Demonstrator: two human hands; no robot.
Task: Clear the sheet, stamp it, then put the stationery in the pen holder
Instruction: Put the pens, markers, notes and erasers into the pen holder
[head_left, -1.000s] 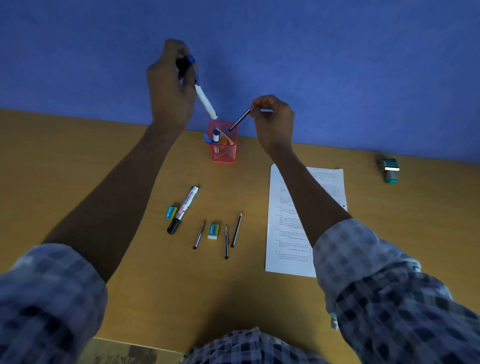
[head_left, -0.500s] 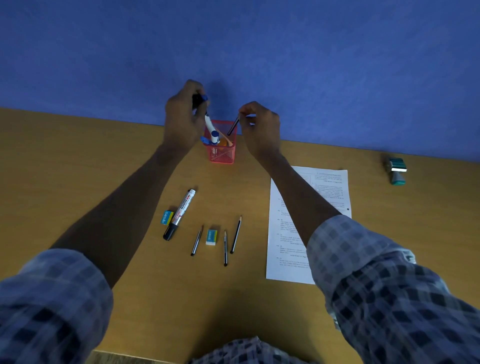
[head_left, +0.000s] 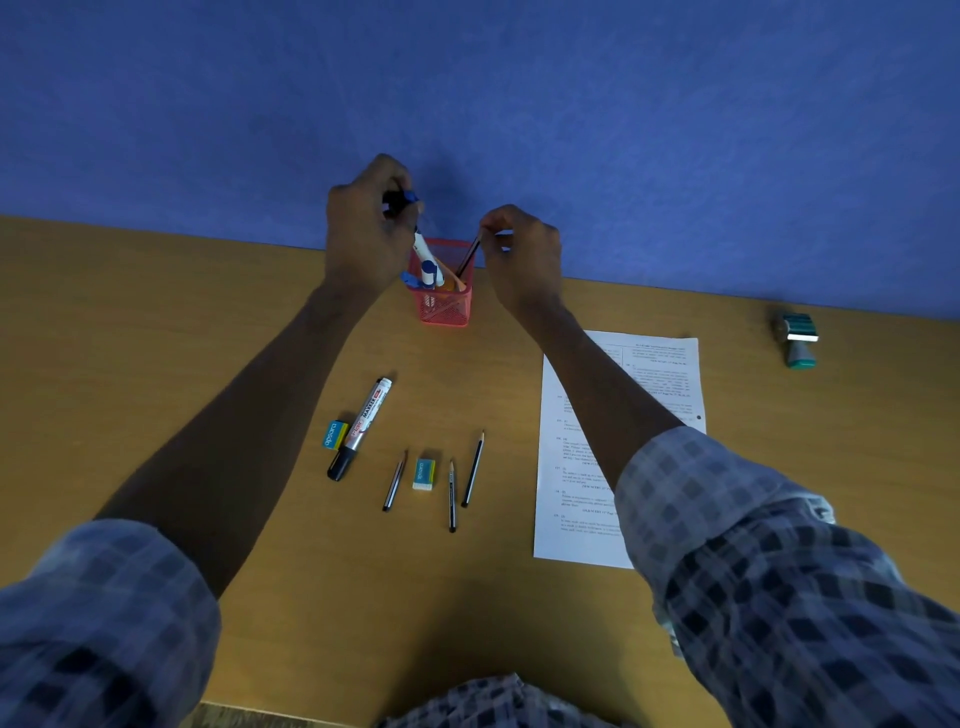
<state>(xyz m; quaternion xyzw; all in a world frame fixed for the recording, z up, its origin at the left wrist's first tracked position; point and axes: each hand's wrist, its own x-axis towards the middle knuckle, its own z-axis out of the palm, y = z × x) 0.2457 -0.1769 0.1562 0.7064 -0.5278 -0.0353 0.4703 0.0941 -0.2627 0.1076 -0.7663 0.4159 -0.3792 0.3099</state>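
the red wire-mesh pen holder (head_left: 445, 304) stands on the tan wooden desk (head_left: 156, 364) close to the blue wall (head_left: 623, 130). the left hand (head_left: 366, 234) is above the holder's left side, fingers curled round a white marker with a blue cap (head_left: 422, 252); the marker tilts down, its lower end inside the holder's rim. the right hand (head_left: 522, 254) is above the holder's right side, fingertips pinching the upper end of a dark pencil (head_left: 467, 258), whose lower end is inside the holder. a blue-capped item and an orange one already stand in the holder; what they are cannot be told.

nearer the person on the desk: a silver marker with a black cap (head_left: 361, 428), a blue-sleeved eraser (head_left: 335, 434) touching its left side, then a short pencil (head_left: 395, 480), a second blue-and-white eraser (head_left: 425, 474), and two more pencils (head_left: 452, 496) (head_left: 473, 469), each apart from the next. the printed white sheet (head_left: 576, 452) lies to the right, partly under the right forearm. the teal stamp (head_left: 799, 340) lies on its side, well apart from the sheet, far right.
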